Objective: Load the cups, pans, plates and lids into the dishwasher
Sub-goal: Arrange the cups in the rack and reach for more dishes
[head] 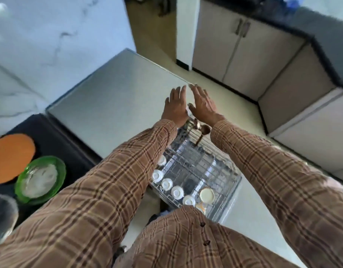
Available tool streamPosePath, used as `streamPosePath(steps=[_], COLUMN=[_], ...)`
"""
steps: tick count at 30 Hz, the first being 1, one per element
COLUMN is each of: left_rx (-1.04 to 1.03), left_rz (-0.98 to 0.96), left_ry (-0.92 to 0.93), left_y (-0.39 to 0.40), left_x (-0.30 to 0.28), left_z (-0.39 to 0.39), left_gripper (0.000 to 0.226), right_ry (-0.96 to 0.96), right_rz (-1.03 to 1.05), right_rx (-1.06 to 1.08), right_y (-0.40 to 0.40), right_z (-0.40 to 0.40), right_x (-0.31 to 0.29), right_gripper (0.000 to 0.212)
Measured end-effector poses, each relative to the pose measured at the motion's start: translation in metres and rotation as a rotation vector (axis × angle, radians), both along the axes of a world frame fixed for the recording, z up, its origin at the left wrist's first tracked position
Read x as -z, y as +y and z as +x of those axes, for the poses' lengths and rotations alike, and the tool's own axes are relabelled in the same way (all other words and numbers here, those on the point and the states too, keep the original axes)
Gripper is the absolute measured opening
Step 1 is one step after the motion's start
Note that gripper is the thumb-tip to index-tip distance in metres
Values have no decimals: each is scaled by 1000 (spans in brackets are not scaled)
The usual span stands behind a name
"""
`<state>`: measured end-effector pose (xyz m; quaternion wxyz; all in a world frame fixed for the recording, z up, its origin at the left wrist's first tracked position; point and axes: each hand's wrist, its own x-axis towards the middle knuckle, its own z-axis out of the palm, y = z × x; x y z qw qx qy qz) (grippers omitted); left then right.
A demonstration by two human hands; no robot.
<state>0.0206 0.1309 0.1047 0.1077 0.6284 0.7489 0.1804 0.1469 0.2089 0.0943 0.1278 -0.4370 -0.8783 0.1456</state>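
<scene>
- You stand in a kitchen with a pale floor (221, 82), beige cabinets (242, 55) under a dark countertop (310, 33) to your right, and a white marbled wall (41, 41) to your left.
- The dishwasher rack (195, 167) sits pulled out below you, a wire basket between your two plaid sleeves.
- A row of white cups (166, 183) stands upside down along the rack's left and near edges; a cream cup (207, 194) sits at the near right end of that row.
- At the far end of the rack you can see brown utensils (200, 130) standing upright (they look like a ladle and spoons, though blur hides the detail).
- Your left hand (175, 107) and right hand (203, 103) hover side by side above the rack's far end, fingers straight and spread, palms turned toward each other, holding nothing.
- Beside the rack, to its left, lies the flat grey top of the dishwasher (112, 97).
- Further left, on a dark surface (50, 136), wait an orange plate (12, 157), a green bowl (41, 178) with something clear inside it, and a grey blurred item (2, 217) at the frame's edge.
</scene>
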Motion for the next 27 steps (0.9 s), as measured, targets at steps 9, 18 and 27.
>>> streamPosePath(steps=[9, 18, 27], left_rx=[-537, -994, -1221], left_rz=[221, 243, 186], left_ry=[139, 296, 229], left_y=[-178, -401, -546], left_x=[-93, -137, -138], left_z=[-91, -145, -162], left_gripper=[83, 80, 88], right_ry=[7, 72, -1], right_rz=[232, 306, 342], right_rx=[-485, -887, -1082], right_y=[-119, -306, -442], right_z=[-130, -232, -288], right_x=[-105, -156, -160], right_gripper=[90, 90, 87])
